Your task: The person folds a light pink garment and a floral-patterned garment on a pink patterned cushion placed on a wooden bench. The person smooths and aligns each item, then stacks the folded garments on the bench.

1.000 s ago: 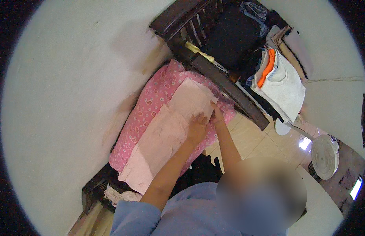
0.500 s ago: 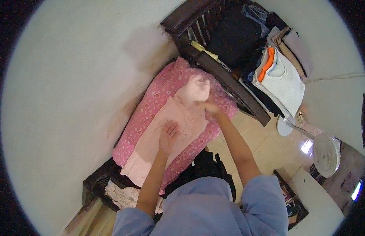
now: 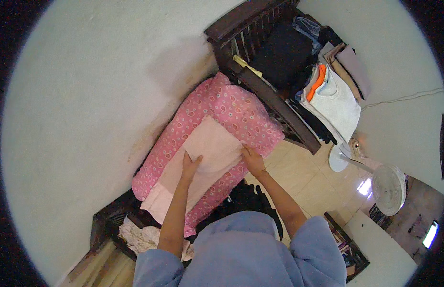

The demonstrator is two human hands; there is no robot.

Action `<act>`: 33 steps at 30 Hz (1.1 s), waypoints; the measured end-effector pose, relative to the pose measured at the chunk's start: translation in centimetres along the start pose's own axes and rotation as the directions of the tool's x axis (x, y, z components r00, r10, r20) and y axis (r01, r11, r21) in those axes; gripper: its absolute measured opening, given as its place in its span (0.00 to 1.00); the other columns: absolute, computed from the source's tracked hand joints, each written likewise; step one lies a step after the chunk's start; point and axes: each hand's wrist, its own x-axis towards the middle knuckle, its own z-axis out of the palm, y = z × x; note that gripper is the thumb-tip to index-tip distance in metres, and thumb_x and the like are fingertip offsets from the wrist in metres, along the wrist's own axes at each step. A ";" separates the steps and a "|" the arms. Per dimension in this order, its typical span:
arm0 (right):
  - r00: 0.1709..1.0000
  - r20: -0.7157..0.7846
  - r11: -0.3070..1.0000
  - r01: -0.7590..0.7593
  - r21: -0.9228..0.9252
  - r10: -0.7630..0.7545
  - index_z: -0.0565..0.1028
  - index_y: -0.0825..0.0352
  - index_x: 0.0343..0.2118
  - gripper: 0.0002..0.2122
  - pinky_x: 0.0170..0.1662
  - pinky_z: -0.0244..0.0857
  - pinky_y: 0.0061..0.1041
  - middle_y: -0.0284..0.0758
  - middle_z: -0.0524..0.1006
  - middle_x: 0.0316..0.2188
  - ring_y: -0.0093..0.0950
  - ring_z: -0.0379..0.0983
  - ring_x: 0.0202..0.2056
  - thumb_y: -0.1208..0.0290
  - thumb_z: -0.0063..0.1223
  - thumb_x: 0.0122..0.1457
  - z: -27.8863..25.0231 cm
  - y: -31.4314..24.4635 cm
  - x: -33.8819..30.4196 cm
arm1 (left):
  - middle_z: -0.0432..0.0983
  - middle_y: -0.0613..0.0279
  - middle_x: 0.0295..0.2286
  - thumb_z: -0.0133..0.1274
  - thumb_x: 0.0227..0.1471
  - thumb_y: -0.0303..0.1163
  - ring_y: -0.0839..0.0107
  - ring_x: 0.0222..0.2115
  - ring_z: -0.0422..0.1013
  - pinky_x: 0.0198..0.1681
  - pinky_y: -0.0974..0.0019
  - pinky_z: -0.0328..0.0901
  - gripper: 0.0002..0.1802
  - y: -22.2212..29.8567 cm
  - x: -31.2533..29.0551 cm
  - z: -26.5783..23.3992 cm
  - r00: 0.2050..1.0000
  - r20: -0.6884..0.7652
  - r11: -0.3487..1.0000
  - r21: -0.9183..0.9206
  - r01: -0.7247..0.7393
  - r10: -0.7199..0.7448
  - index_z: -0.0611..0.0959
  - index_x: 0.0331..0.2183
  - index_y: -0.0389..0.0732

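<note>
A pale pink garment (image 3: 213, 142) lies on a pink patterned cushion (image 3: 250, 115), its far part folded over toward me into a layered, straight-edged panel. At the left side of the fold, my left hand (image 3: 190, 167) grips the cloth, thumb on top and fingers partly hidden beneath. My right hand (image 3: 253, 160) pinches the right edge of the fold between thumb and fingers. The single-looking lower part of the garment stretches toward me, beside my left forearm.
Beyond the cushion, a dark wooden seat (image 3: 279, 107) carries stacked clothes, with a white shirt (image 3: 336, 98) on top. A white standing fan (image 3: 389, 189) is at the right. Dark clothing (image 3: 248, 196) and a crumpled light cloth (image 3: 138, 237) lie near me. The wall (image 3: 97, 105) borders the left.
The garment's far end, bunched up and lifted before, now lies folded flat toward me. My right hand has come nearer; my left hand, earlier open palm up, now grips the cloth's left edge.
</note>
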 end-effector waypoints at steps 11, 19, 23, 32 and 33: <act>0.939 -0.342 0.986 0.028 0.163 0.030 0.68 0.67 0.27 0.06 0.30 0.64 0.29 0.38 0.71 0.27 0.35 0.68 0.29 0.76 0.48 0.43 0.2 3.2 -1.0 | 0.53 0.54 0.49 0.52 0.37 0.21 0.66 0.49 0.53 0.51 0.68 0.50 0.43 -0.5 -2.7 0.9 0.998 -0.059 0.998 -0.065 0.005 -0.009 0.46 0.53 0.36; 0.896 -0.089 0.792 -0.333 0.511 0.435 0.67 0.68 0.33 0.11 0.36 0.62 0.32 0.42 0.71 0.31 0.40 0.67 0.35 0.67 0.46 0.48 0.3 2.0 -0.2 | 0.49 0.50 0.51 0.52 0.37 0.21 0.65 0.48 0.55 0.49 0.67 0.52 0.45 -5.5 -2.2 0.2 0.941 -0.204 0.875 0.459 -0.153 0.271 0.44 0.53 0.38; 0.985 -0.169 0.985 -0.011 0.174 0.041 0.68 0.70 0.35 0.12 0.27 0.61 0.26 0.40 0.70 0.28 0.29 0.68 0.26 0.72 0.47 0.47 4.3 4.2 1.1 | 0.52 0.48 0.48 0.52 0.36 0.23 0.60 0.45 0.58 0.46 0.64 0.54 0.43 0.2 -4.6 2.3 0.920 -0.345 0.951 0.297 -0.084 0.189 0.48 0.53 0.41; 0.879 0.191 0.553 -0.430 0.713 0.437 0.61 0.68 0.46 0.25 0.36 0.61 0.28 0.38 0.69 0.31 0.28 0.66 0.32 0.65 0.54 0.44 -0.1 -0.7 3.2 | 0.53 0.44 0.48 0.47 0.40 0.29 0.51 0.47 0.54 0.49 0.58 0.51 0.29 -2.6 -8.4 3.2 0.933 0.191 0.528 0.781 -0.333 0.306 0.62 0.48 0.41; 0.899 0.210 0.655 -0.426 0.624 0.384 0.59 0.69 0.47 0.27 0.37 0.61 0.27 0.38 0.69 0.33 0.28 0.66 0.33 0.66 0.54 0.44 0.6 -0.2 3.8 | 0.52 0.44 0.48 0.47 0.41 0.30 0.51 0.47 0.53 0.50 0.57 0.50 0.29 -2.9 -8.2 3.4 0.923 0.165 0.546 0.765 -0.343 0.348 0.62 0.48 0.41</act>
